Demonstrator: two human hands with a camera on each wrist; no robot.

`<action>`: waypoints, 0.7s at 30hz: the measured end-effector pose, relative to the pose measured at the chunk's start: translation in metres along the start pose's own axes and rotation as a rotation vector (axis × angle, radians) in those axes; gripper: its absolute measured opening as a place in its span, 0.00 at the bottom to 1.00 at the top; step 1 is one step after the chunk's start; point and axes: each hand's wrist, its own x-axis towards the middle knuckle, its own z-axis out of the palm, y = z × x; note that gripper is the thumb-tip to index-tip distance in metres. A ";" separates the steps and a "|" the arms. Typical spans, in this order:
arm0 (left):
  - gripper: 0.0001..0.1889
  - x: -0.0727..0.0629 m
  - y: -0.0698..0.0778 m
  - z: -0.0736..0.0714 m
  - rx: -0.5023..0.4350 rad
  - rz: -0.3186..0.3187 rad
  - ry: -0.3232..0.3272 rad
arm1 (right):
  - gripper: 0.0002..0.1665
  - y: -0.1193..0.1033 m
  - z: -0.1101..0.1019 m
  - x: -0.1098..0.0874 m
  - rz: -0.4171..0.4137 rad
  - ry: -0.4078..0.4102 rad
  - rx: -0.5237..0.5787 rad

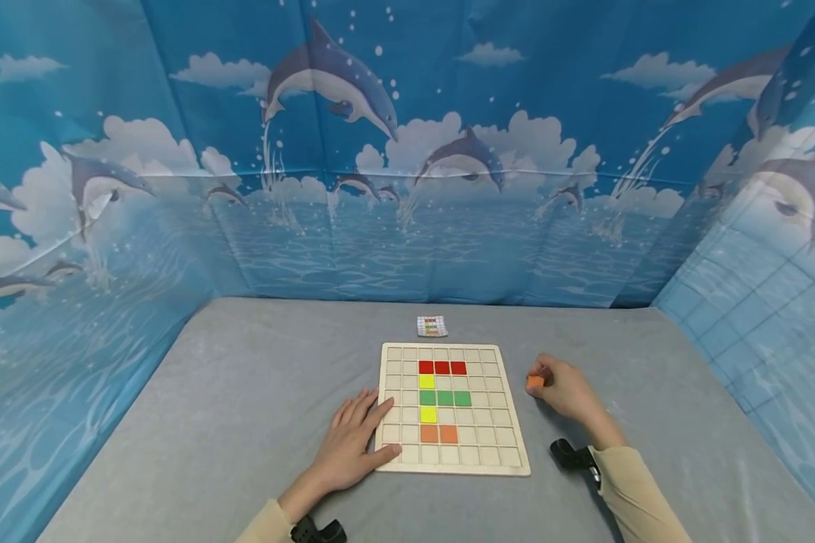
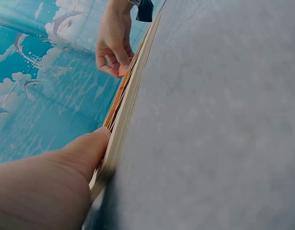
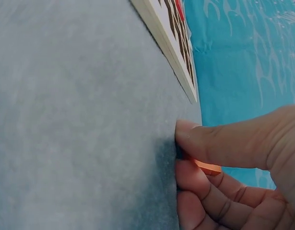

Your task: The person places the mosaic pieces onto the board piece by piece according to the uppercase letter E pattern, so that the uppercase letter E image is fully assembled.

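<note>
A wooden grid board lies on the grey table, its squares partly filled with coloured square tiles. From the far side down there are three red tiles, a yellow tile, three green tiles, another yellow tile and two orange tiles. My left hand rests on the board's left edge, fingers extended and thumb on the near left corner. To the right of the board, my right hand pinches an orange tile between thumb and fingers; in the right wrist view the fingers mostly hide this tile.
Just beyond the board's far edge lies a small card printed with a coloured grid pattern. A blue curtain with dolphins hangs behind and along both sides of the grey table.
</note>
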 end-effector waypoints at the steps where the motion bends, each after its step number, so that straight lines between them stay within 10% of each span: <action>1: 0.38 0.000 0.000 0.000 0.000 -0.003 -0.002 | 0.12 0.000 0.000 0.000 -0.006 -0.001 0.005; 21: 0.37 0.010 -0.002 -0.009 0.032 0.023 0.037 | 0.09 -0.007 -0.001 0.001 -0.094 0.073 0.060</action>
